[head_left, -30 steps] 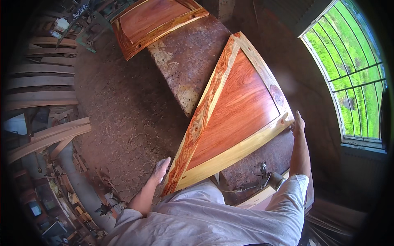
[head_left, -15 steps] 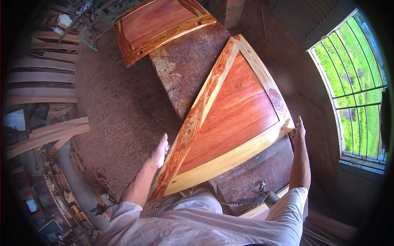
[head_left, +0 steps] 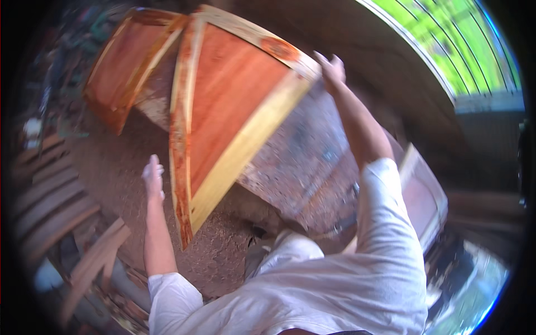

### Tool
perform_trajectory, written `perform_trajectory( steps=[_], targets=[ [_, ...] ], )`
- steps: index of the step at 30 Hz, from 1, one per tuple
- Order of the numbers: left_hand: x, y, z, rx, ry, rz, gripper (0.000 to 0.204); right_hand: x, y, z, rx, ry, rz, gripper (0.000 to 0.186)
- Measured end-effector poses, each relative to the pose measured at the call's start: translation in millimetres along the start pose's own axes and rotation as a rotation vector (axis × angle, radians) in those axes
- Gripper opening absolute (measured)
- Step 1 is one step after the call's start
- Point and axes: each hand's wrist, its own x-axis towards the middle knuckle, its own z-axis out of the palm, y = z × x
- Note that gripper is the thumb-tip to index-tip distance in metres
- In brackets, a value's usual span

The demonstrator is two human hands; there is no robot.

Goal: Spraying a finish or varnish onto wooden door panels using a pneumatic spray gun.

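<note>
A large red wooden panel [head_left: 229,95] with a pale yellow frame is tilted up over a rusty, stained table [head_left: 312,162]. My right hand [head_left: 331,71] grips its far right corner, arm stretched up. My left hand [head_left: 152,177] is against the panel's left edge, fingers spread; the picture is blurred, so the contact is hard to judge. A second red framed panel [head_left: 120,67] lies flat behind it to the left.
Sawdust covers the floor [head_left: 123,184] on the left. Stacked planks and curved wooden pieces [head_left: 56,206] line the left side. Another framed panel [head_left: 424,195] leans at the right. A barred window [head_left: 463,44] with greenery outside fills the upper right.
The panel has been lifted and swung up from lying on the table. My right hand rose with its corner; my left hand moved up along the left edge. The view has shifted.
</note>
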Motion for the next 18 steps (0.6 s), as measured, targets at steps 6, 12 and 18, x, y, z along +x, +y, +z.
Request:
perform_trajectory(
  steps=[6, 12, 18],
  targets=[
    [-135, 30, 22, 0.206, -0.131, 0.454, 0.023, -234, -43, -54, 0.408, 0.005, -0.444, 0.068],
    [-310, -32, 95, 0.184, -0.815, 0.446, 0.019, -526, 6, -180, 0.557, -0.664, -0.318, 0.044],
    [-409, -51, 139, 0.363, -1.128, 0.714, 0.047, -653, 134, -288, 0.089, -0.668, -0.198, 0.040]
  ],
)
